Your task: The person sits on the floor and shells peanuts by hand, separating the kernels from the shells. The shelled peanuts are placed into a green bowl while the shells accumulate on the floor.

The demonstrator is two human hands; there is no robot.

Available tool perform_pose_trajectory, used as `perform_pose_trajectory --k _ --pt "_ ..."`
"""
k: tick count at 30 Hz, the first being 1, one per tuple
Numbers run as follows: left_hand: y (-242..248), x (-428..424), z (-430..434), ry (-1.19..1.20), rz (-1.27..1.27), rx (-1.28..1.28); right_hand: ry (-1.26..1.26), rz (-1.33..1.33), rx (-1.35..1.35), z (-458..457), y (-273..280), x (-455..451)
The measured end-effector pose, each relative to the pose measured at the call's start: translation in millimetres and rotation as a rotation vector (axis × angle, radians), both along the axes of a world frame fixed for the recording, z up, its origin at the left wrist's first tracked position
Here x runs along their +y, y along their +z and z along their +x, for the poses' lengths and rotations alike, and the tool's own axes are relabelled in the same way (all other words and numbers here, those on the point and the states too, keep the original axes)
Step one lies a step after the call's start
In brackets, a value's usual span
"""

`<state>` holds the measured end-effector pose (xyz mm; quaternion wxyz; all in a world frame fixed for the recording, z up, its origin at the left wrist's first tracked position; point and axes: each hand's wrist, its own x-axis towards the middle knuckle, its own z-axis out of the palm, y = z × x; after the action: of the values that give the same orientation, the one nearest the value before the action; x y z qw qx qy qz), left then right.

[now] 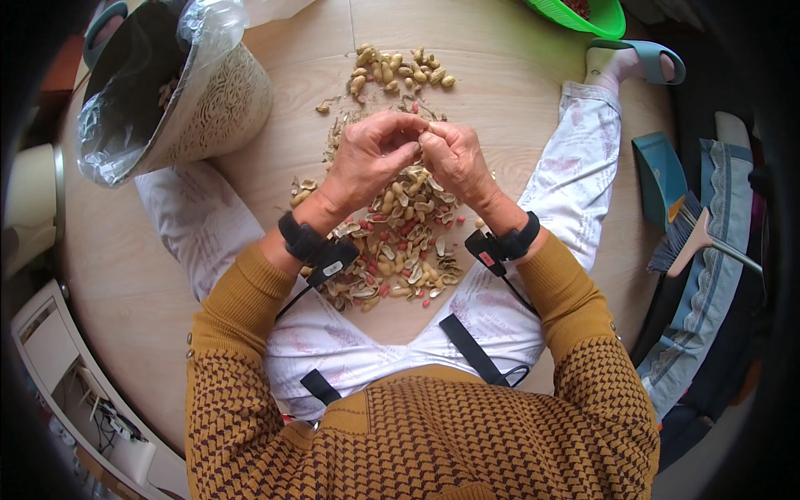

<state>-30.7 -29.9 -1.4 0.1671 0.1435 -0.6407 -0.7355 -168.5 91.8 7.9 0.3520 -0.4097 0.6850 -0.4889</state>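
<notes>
My left hand [374, 156] and my right hand [455, 156] meet at the fingertips above the floor between my legs. A small piece, seemingly a peanut, is pinched between them, mostly hidden by the fingers. Below and under my wrists lies a spread pile of empty peanut shells [400, 250] mixed with red-skinned peanut kernels [426, 303]. Beyond my hands sits a smaller heap of unshelled peanuts [387, 69], with bits of dry stem and crumbs between the two piles.
A patterned bin [234, 103] lined with a clear plastic bag stands at the upper left. At the upper right is a green plastic basket [606, 22] with reddish contents. A teal dustpan [656, 178] and a broom [684, 234] lie right of my leg. An open cabinet [56, 350] stands left.
</notes>
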Motion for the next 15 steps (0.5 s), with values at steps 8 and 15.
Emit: perform_pose_trajectory --k 8,15 --pt "3.1 -9.6 1.4 -0.049 -0.057 -0.091 0.102 0.109 -0.176 -8.1 10.3 -1.0" --pt "11.4 -18.4 2.8 0.060 -0.391 -0.131 -0.048 0.010 0.682 -55.4 1.4 -18.2"
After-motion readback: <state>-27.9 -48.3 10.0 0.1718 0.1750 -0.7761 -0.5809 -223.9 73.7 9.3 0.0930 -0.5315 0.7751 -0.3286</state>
